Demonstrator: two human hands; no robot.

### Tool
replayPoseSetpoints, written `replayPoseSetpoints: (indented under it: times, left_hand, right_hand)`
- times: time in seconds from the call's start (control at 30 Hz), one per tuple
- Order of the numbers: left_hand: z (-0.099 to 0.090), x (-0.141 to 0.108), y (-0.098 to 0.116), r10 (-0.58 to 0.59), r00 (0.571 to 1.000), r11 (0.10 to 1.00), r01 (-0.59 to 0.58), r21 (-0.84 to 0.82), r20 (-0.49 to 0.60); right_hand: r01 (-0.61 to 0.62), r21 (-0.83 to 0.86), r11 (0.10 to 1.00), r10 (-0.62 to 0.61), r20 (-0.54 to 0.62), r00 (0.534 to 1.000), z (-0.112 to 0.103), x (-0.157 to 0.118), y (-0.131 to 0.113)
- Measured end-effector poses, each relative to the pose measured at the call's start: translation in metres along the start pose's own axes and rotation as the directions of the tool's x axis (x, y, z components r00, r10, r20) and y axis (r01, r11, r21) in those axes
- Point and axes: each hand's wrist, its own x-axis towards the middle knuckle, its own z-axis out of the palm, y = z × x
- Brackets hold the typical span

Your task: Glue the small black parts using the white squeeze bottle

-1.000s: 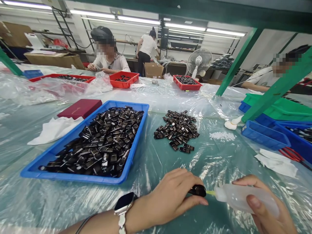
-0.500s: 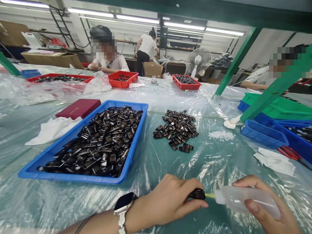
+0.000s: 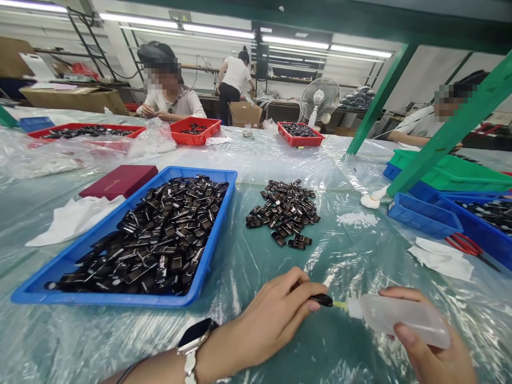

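Note:
My left hand (image 3: 276, 312), with a watch on its wrist, pinches a small glossy black piece (image 3: 322, 300) between thumb and fingers. My right hand (image 3: 430, 330) is wrapped round a translucent squeeze bottle (image 3: 404, 317) held on its side. The bottle's thin yellow-green tip (image 3: 340, 305) points left and meets the end of the black piece, or nearly so; I cannot tell whether they touch. Beyond my hands lies a loose pile of similar black pieces (image 3: 286, 210). A blue tray (image 3: 200, 290) at the left is heaped with more of them.
Small white bits (image 3: 358, 220) lie right of the pile. At the right are a small blue bin (image 3: 424, 216), red-handled scissors (image 3: 464, 244), white tissue (image 3: 442, 260) and a green post (image 3: 448, 133). A maroon box (image 3: 119, 181) stands left. Co-workers sit across the plastic-covered table.
My left hand has lifted slightly and turned the black piece, which now shows slimmer and farther up. The bottle has moved a little up and left with my right hand. The view has shifted slightly.

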Motion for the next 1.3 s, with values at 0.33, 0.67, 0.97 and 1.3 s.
replayPoseSetpoints:
  times: [0.33,0.67,0.97,1.3]
  left_hand:
    - [0.003,0.001,-0.001,0.027,0.996,0.987,-0.040,-0.156,-0.082]
    - [0.002,0.003,0.000,0.112,0.985,0.988,-0.124,-0.093,-0.131]
    - [0.002,0.003,0.000,0.140,0.982,0.987,-0.148,-0.056,-0.130]
    - [0.003,0.000,0.000,0.102,0.987,0.991,-0.112,-0.071,-0.123]
  right_hand:
    - [-0.078,0.289,0.954,0.094,-0.041,0.995,0.010,-0.008,0.023]
    - [-0.084,0.320,0.944,0.090,-0.005,0.996,0.010,-0.006,0.020]
    - [-0.089,0.228,0.970,0.098,-0.027,0.995,0.007,-0.006,0.008]
    - [-0.126,0.233,0.964,0.139,-0.041,0.989,0.007,-0.004,0.004]
